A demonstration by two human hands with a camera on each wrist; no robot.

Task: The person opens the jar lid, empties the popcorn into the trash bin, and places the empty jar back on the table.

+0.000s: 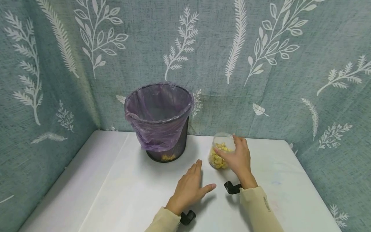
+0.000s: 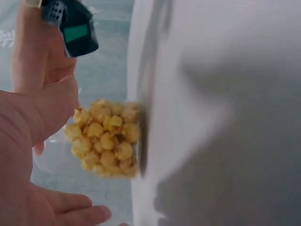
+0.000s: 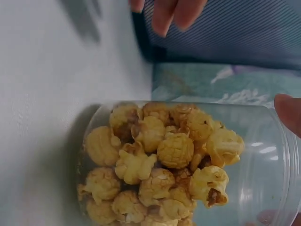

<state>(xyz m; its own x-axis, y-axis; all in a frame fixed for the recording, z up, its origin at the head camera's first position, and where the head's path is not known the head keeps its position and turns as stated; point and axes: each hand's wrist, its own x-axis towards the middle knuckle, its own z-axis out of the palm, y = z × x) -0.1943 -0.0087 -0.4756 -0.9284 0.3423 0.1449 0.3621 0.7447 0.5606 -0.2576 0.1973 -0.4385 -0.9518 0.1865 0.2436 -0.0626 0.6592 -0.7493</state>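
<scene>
A clear plastic jar stands upright on the table, partly filled with yellow popcorn. My right hand grips it around the rim, thumb on the near left side and fingers on the far right. In the right wrist view the thumb and a fingertip press at the jar's rim. My left hand is held over the table to the left of the jar, fingers straight and thumb spread, with nothing in it. From the left wrist, the popcorn shows beyond the left thumb.
A black mesh waste bin lined with a purple plastic bag stands left of the jar at the back. A few popcorn pieces show through its lower mesh. Behind the white table hangs a leaf-patterned green curtain.
</scene>
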